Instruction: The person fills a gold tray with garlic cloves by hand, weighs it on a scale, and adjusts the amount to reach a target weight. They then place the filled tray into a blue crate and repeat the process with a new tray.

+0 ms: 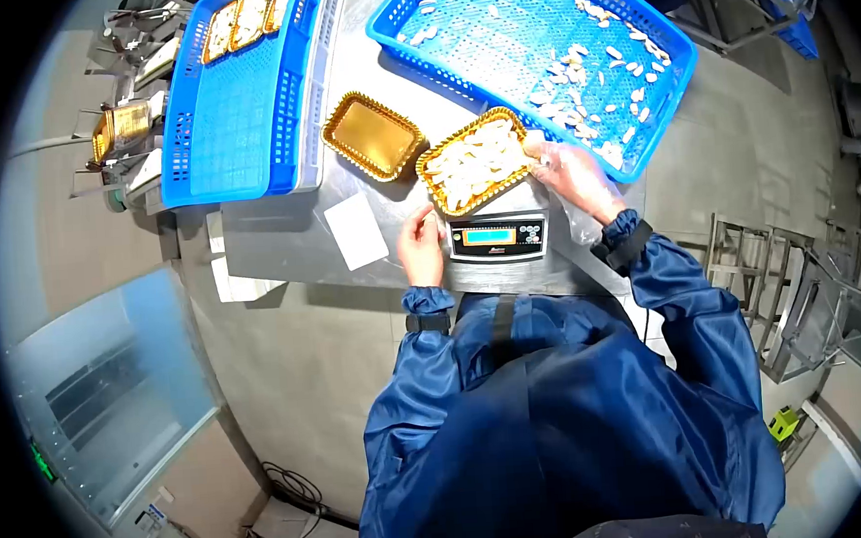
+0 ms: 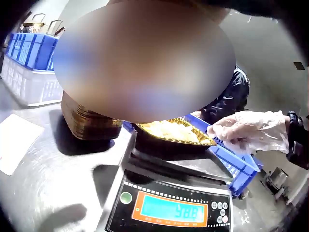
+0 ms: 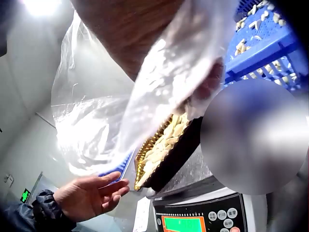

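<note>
The right hand [image 1: 575, 176], in a clear plastic glove, is at the right edge of a filled gold tray [image 1: 439, 192], its fingers bunched close together; whether they pinch the rim or one of the pale pieces [image 1: 476, 163] I cannot tell. The bare left hand [image 1: 421, 248] holds nothing, its fingers loosely bent just beside the tray's near left side, perhaps to leave the weighing undisturbed. The tray rests on the platform of a scale [image 1: 498, 237], whose lit display faces the person, presumably for easy reading.

Just left of it, gold trays [image 1: 375, 139] stand stacked, probably as spares within reach. A white card [image 1: 356, 231] lies nearer, on the metal table [image 1: 281, 239]. Far right, a blue basket [image 1: 544, 25] holds scattered loose pieces, likely the supply beside the gloved hand. On the left, a blue crate [image 1: 244, 113] holds filled trays [image 1: 251, 19] side by side at its far end, seemingly to save room.
</note>
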`<state>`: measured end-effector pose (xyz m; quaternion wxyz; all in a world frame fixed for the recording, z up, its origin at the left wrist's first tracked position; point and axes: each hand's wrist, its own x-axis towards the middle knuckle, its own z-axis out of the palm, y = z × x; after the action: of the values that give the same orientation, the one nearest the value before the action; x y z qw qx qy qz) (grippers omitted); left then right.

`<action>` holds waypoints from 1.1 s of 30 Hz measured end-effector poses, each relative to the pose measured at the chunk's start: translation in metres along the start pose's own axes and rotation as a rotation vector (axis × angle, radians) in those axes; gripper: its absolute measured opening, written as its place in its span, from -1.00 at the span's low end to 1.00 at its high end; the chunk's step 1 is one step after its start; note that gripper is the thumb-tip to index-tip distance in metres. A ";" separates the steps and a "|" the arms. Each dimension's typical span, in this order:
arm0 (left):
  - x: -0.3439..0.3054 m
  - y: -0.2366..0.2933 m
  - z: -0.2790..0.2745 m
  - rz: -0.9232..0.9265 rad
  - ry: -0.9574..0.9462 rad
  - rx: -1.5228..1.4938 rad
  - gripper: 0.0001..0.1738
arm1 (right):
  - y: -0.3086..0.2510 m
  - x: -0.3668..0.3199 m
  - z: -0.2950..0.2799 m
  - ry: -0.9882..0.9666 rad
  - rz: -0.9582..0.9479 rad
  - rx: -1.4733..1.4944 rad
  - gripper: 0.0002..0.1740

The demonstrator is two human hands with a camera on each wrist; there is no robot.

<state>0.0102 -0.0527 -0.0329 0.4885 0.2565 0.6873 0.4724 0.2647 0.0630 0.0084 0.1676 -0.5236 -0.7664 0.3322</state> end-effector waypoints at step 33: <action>0.024 0.002 -0.023 -0.110 -0.149 -0.090 -0.76 | -0.004 0.040 0.008 0.200 0.177 -0.135 -0.66</action>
<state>-0.0206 -0.0413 -0.0396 0.5746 0.2308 0.6401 0.4549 0.2409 0.0964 0.0021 0.1775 -0.6295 -0.7175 0.2396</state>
